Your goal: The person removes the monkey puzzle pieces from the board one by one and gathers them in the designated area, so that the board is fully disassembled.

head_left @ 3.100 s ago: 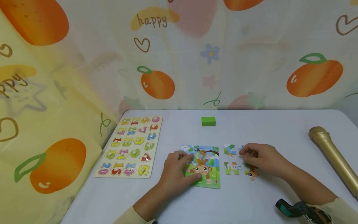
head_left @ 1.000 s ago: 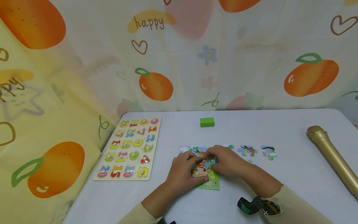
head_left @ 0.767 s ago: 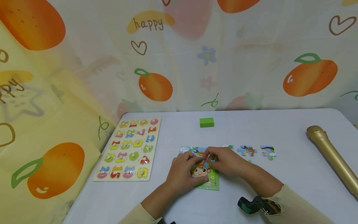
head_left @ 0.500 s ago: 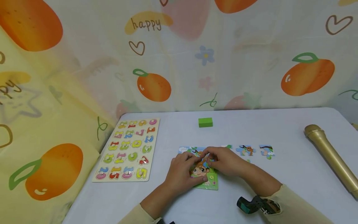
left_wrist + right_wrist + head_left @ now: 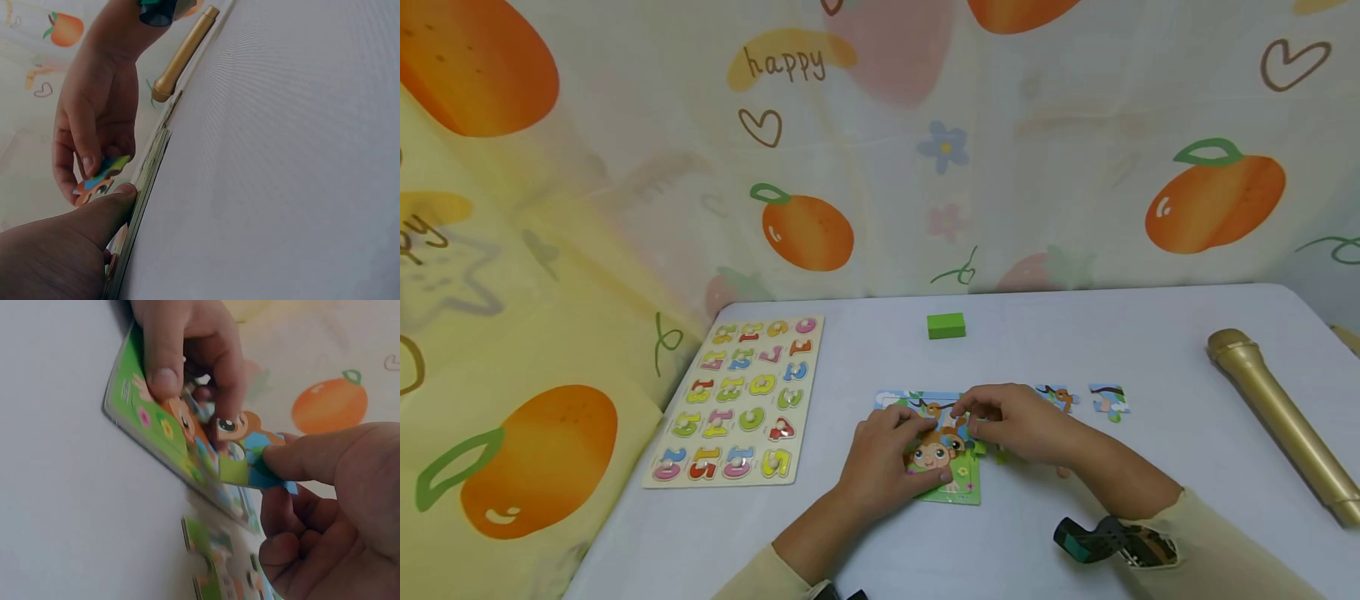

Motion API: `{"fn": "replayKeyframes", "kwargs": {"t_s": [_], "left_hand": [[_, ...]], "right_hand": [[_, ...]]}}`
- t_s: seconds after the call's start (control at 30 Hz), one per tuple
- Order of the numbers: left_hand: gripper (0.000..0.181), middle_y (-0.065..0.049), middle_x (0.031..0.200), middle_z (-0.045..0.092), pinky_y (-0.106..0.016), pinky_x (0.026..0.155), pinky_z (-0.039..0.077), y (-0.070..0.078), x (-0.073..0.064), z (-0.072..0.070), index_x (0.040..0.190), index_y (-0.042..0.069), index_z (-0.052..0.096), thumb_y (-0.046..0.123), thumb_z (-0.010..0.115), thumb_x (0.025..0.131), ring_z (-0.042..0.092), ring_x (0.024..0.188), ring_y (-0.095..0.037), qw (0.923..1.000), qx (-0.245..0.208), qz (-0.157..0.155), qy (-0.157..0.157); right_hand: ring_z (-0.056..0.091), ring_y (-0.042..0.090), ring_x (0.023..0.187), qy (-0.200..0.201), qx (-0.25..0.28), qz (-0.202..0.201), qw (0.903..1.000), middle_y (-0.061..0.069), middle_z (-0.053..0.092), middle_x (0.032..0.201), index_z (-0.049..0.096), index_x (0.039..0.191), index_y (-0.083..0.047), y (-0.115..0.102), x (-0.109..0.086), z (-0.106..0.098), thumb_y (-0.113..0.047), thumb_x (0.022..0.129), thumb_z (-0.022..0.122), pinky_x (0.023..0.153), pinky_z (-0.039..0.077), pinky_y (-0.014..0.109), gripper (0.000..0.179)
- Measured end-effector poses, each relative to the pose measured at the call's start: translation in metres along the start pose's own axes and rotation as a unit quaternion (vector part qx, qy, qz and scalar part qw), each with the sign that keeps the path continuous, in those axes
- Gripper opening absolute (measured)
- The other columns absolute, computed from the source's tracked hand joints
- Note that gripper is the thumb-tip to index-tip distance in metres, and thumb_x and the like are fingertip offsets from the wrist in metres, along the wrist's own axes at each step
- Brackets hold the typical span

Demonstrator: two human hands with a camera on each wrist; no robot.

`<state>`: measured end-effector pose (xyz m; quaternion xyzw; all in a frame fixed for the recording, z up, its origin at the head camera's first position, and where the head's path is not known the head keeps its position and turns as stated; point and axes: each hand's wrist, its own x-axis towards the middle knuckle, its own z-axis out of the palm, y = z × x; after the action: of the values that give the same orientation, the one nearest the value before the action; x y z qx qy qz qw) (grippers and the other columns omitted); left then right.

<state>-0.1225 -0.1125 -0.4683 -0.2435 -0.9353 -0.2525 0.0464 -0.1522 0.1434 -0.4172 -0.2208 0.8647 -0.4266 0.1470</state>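
A square monkey-picture puzzle board [image 5: 966, 493] lies flat on the white table. My left hand [image 5: 880, 454] rests across its left side; the thumb presses on its face near the front. Over its right edge, my right hand [image 5: 1018, 421] pinches a puzzle piece [image 5: 234, 470] between thumb and fingers. The piece shows part of the monkey's face with an eye, plus blue and green. In the right wrist view it is raised and tilted off the board, close to the left fingers. Loose puzzle pieces [image 5: 1108, 402] lie to the right, some hidden behind the right hand.
A cream number board [image 5: 715, 397] with knobbed coloured numerals lies to the left. Behind the puzzle sits a green block [image 5: 946, 326]. A gold microphone [image 5: 1277, 417] lies near the right edge. A fruit-print cloth hangs behind the table.
From the loose pieces, my right hand came left over the board with the piece. Since half a second ago it has shifted slightly right. My left hand stays on the board.
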Motion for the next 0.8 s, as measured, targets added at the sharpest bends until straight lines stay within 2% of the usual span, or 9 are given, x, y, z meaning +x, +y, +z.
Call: {"fn": "replayKeyframes", "kwargs": {"t_s": [0.17, 0.4, 0.67, 0.8], "left_hand": [[0.066, 0.005, 0.124, 0.062, -0.043, 0.095, 0.042, 0.0, 0.0, 0.001, 0.136, 0.022, 0.074, 0.057, 0.089, 0.082, 0.054, 0.114, -0.018, 1.0, -0.001, -0.003, 0.0], [0.066, 0.007, 0.125, 0.061, -0.042, 0.096, 0.042, 0.0, 0.0, 0.002, 0.137, 0.023, 0.073, 0.059, 0.088, 0.083, 0.054, 0.117, -0.017, 1.0, -0.001, -0.003, 0.0], [0.067, 0.006, 0.127, 0.062, -0.043, 0.097, 0.042, 0.0, -0.001, 0.0, 0.139, 0.024, 0.072, 0.059, 0.087, 0.084, 0.053, 0.119, -0.017, 1.0, -0.004, -0.007, -0.004], [0.067, 0.006, 0.127, 0.062, -0.042, 0.096, 0.042, 0.002, -0.001, -0.001, 0.139, 0.023, 0.073, 0.058, 0.088, 0.083, 0.054, 0.118, -0.018, 1.0, -0.004, -0.005, -0.001]], "right_hand": [[0.06, 0.018, 0.079, -0.015, 0.014, 0.014, 0.9997, -0.004, 0.069, 0.092, 0.076, 0.118, -0.019, 0.007, -0.012, -0.01, -0.013, 0.103, 0.07, 0.067, 0.048, 0.029, 0.017], [0.059, 0.02, 0.086, -0.013, 0.018, 0.028, 0.9994, -0.003, 0.069, 0.094, 0.075, 0.117, -0.017, 0.018, -0.027, -0.027, -0.013, 0.104, 0.069, 0.072, 0.048, 0.03, 0.015], [0.058, 0.019, 0.076, -0.028, 0.032, 0.05, 0.9978, 0.001, 0.069, 0.096, 0.074, 0.117, -0.018, 0.034, -0.041, -0.04, -0.018, 0.105, 0.07, 0.062, 0.049, 0.029, 0.013], [0.06, 0.019, 0.08, -0.027, 0.019, 0.053, 0.998, 0.001, 0.068, 0.095, 0.073, 0.114, -0.02, 0.041, -0.049, -0.048, -0.017, 0.105, 0.069, 0.067, 0.052, 0.029, 0.011]]}}
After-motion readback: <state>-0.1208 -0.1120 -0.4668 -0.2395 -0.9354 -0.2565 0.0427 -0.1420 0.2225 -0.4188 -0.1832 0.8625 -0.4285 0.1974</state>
